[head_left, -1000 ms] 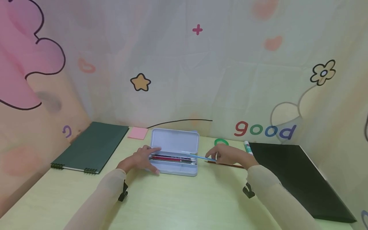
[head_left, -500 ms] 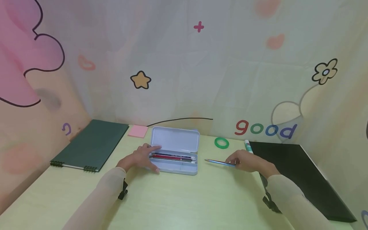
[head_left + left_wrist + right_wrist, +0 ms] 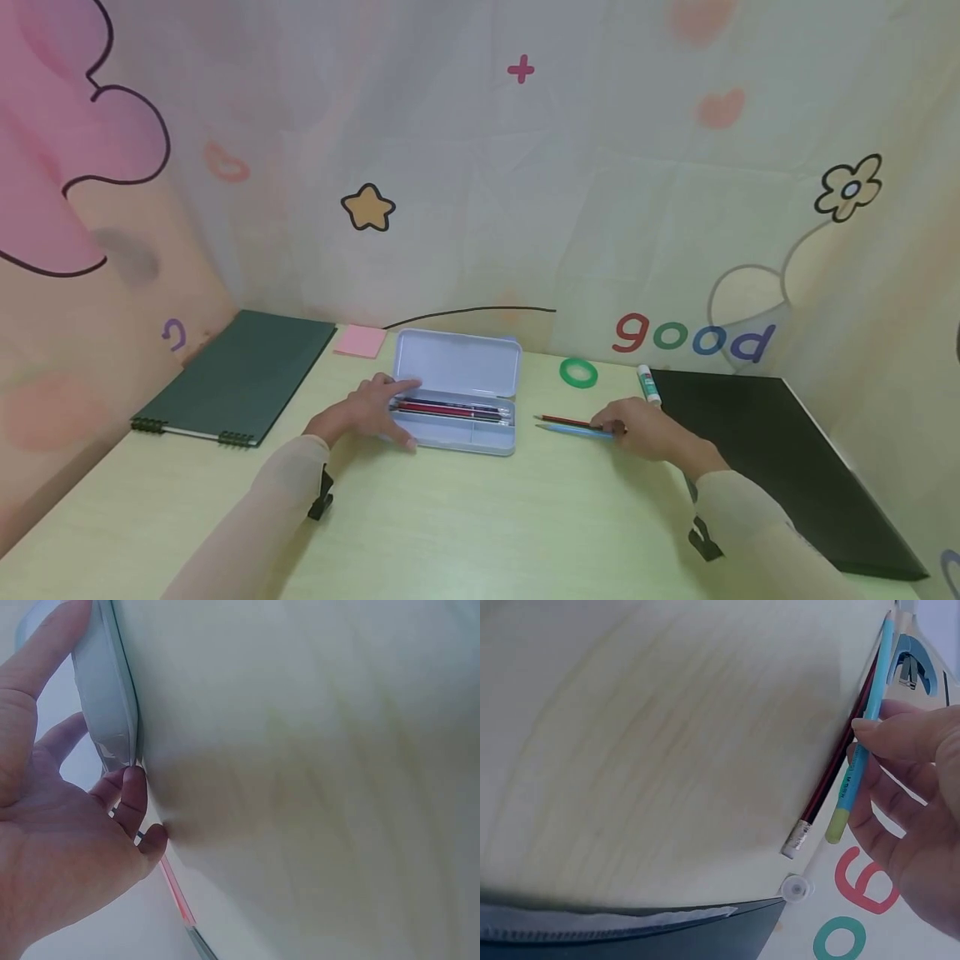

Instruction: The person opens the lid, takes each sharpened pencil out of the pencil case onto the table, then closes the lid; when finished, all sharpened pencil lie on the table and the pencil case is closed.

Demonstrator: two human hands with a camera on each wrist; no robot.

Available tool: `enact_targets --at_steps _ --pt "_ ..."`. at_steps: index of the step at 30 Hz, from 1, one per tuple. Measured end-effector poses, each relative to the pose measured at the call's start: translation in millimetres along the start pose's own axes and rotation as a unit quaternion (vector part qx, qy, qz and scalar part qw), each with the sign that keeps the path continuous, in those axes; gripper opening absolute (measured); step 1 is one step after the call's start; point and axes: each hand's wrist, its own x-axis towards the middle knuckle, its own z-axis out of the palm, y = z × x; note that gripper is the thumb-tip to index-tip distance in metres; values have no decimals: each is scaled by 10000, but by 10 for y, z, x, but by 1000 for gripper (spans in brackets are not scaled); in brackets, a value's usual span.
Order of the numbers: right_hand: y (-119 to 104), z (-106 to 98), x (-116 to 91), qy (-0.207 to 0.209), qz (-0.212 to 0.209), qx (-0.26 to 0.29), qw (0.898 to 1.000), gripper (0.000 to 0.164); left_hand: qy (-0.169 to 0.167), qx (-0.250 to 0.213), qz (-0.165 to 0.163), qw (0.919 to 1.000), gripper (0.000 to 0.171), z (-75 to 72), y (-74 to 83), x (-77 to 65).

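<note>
Towards the back of the table lies a white pencil case [image 3: 456,367], its lid raised and several pencils [image 3: 453,411] inside. My left hand [image 3: 367,408] holds its left end, the thumb along the front edge and the index finger reaching to the hinge side. Right of the case, my right hand [image 3: 637,427] pinches a light blue pencil [image 3: 876,682] between thumb and fingers. A dark red pencil [image 3: 829,776] with a white eraser end lies close alongside it on the table. The palm side of my right hand shows in the right wrist view.
A green tape ring [image 3: 578,373] and a glue stick [image 3: 648,385] stand behind my right hand. A black flat board [image 3: 772,467] lies right, a dark green spiral notebook [image 3: 240,379] left. Pink sticky notes [image 3: 360,342] lie near the printed curtain [image 3: 450,167].
My right hand has carried the light blue pencil right, away from the case. It crossed above the red pencil and is now down on its near side. My left hand stays put.
</note>
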Motion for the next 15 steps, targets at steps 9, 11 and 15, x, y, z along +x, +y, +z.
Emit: enact_targets --at_steps 9,11,15 --pt "4 39 -14 260 190 -165 9993 33 -1 28 -26 10000 100 3 -12 17" --pt "10 52 -7 348 204 -266 9988 32 3 20 -24 10000 100 5 -17 19" --pt "29 82 18 487 260 -460 9974 31 -14 6 -40 10000 100 10 -20 17"
